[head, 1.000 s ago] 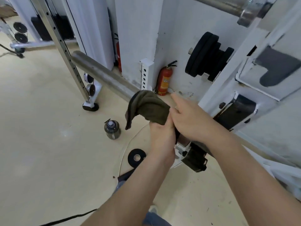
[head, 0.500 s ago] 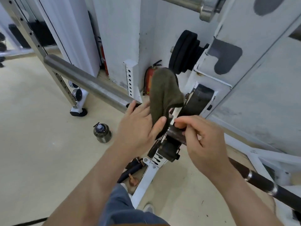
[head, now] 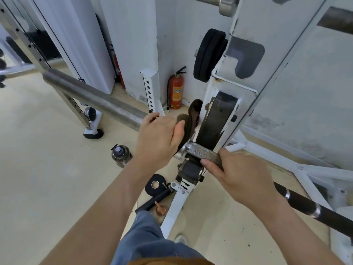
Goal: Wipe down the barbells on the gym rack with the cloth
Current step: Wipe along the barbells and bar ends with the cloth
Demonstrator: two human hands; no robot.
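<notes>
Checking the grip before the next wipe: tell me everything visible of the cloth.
The cloth is dark olive-brown soft fabric, bunched and folded. The left hand grips it, thumb across it, by the knurled barbell. Its free end stands up against the white rack upright. Wetness cannot be told.

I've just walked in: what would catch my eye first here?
Two bare hands meet mid-picture: the left hand holds a dark cloth by the knurled barbell, which the right hand grips. Behind them stands a red fire extinguisher.
</notes>
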